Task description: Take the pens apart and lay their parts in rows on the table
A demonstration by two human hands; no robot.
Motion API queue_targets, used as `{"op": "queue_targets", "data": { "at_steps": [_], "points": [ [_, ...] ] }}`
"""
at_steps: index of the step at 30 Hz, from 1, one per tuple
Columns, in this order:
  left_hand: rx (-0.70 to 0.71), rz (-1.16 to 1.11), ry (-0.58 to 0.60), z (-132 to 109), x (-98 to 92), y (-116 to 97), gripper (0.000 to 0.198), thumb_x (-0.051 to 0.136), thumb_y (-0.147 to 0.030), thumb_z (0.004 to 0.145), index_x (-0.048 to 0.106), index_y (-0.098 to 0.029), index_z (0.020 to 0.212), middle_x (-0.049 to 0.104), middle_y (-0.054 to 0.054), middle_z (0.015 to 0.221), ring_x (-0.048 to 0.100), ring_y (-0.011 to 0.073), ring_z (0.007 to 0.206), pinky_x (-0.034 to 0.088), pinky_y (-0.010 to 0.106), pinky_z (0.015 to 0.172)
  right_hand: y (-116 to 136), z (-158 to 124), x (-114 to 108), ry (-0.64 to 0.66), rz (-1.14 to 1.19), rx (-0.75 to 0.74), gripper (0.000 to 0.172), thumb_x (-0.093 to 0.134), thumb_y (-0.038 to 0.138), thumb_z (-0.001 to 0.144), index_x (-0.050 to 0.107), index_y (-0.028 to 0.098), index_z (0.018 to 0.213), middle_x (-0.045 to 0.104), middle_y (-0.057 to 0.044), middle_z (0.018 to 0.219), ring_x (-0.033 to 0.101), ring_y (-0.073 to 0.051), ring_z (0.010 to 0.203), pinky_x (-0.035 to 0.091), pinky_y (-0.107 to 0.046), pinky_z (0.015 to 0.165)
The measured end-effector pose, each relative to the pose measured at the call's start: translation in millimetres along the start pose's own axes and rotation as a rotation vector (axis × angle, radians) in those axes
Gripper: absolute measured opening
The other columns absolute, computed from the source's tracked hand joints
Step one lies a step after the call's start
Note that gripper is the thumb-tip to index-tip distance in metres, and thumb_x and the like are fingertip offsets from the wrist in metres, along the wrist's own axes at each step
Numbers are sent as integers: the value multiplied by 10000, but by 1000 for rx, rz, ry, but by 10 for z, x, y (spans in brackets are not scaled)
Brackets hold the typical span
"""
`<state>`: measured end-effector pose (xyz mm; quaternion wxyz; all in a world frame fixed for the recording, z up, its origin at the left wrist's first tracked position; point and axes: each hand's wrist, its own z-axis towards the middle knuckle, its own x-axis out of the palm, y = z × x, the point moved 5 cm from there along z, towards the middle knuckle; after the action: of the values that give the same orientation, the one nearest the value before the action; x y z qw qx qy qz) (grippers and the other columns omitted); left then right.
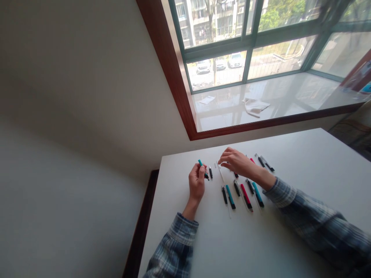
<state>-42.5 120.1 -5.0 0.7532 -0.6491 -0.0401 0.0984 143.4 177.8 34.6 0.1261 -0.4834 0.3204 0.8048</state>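
My left hand [197, 182] is closed around a teal pen barrel [200, 162] with a black lower end. Just right of that hand lies a short black pen part [210, 172]. My right hand [234, 159] reaches over the far side of the table, its fingers curved and apart. Its fingertips are by the upper end of a thin white ink refill [220, 172]; whether they touch it I cannot tell. Below the right hand lie a teal barrel [230, 197], a red barrel [246, 196] and another teal barrel [257, 194], with black parts and thin refills beside them.
More pen parts, among them a grey barrel [267, 163], lie beyond my right forearm, which partly covers some. The white table [179, 239] meets the wall under a window. Crumpled white cloth or paper [255, 106] rests on the sill.
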Motion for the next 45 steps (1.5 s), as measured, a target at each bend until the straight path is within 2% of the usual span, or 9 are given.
{"op": "queue_targets", "data": {
  "at_steps": [6, 16, 27, 30, 32, 35, 37, 41, 45],
  "points": [
    [5, 57, 27, -48, 39, -38, 308, 510, -454, 994, 645, -177, 981, 571, -5, 744, 519, 129, 659, 438, 231, 629, -56, -32, 140, 61, -48, -1, 139, 675, 185, 954, 806, 225, 979, 778, -82, 961, 607, -251, 923, 488, -401, 885],
    [-11, 71, 31, -66, 58, -67, 292, 533, -438, 976, 661, -177, 966, 551, -15, 721, 496, 127, 636, 421, 226, 612, -100, -49, 179, 62, -56, -16, 100, 693, 165, 929, 784, 197, 901, 758, -82, 860, 608, -253, 872, 491, -382, 841],
    [-17, 61, 40, -80, 67, -71, 270, 549, -410, 976, 668, -169, 951, 538, -17, 703, 490, 120, 623, 427, 219, 583, -46, -46, 182, 76, -51, 22, 87, 668, 147, 935, 736, 168, 886, 748, -97, 882, 632, -261, 903, 507, -367, 796],
    [7, 97, 56, -97, 65, -85, 273, 547, -413, 982, 671, -171, 962, 562, -9, 713, 512, 127, 634, 436, 225, 584, -30, -36, 107, 11, 28, 64, 88, 648, 139, 933, 727, 174, 916, 757, -84, 892, 651, -243, 895, 513, -345, 767],
    [37, 153, 75, -114, 66, -98, 270, 547, -411, 987, 678, -176, 974, 596, -1, 729, 533, 135, 646, 447, 236, 606, -23, -21, 19, -84, 114, 118, 115, 636, 159, 939, 742, 187, 969, 762, -64, 880, 664, -212, 833, 519, -329, 751],
    [100, 259, 108, -141, 76, -131, 262, 554, -399, 989, 705, -185, 1001, 660, 15, 779, 558, 143, 663, 465, 254, 657, -8, 2, -93, -235, 305, 203, 163, 639, 261, 962, 767, 215, 1051, 781, -43, 907, 689, -177, 775, 541, -309, 741],
    [151, 309, 128, -154, 90, -166, 251, 561, -381, 989, 719, -188, 1011, 689, 24, 821, 563, 143, 673, 469, 260, 680, 24, 21, -121, -293, 456, 227, 191, 658, 346, 961, 780, 220, 1036, 794, -43, 946, 718, -182, 815, 565, -305, 761],
    [245, 361, 164, -167, 121, -243, 219, 567, -337, 994, 722, -183, 1013, 696, 26, 852, 554, 136, 688, 459, 260, 691, 120, 57, -126, -325, 670, 216, 254, 698, 436, 931, 790, 207, 994, 800, -55, 964, 747, -207, 879, 602, -307, 792],
    [266, 383, 175, -165, 125, -263, 208, 571, -325, 997, 718, -180, 1014, 675, 19, 824, 543, 133, 680, 456, 261, 687, 198, 66, -135, -282, 701, 194, 257, 716, 441, 912, 797, 203, 969, 798, -52, 931, 751, -206, 846, 614, -309, 779]
  ]
}}
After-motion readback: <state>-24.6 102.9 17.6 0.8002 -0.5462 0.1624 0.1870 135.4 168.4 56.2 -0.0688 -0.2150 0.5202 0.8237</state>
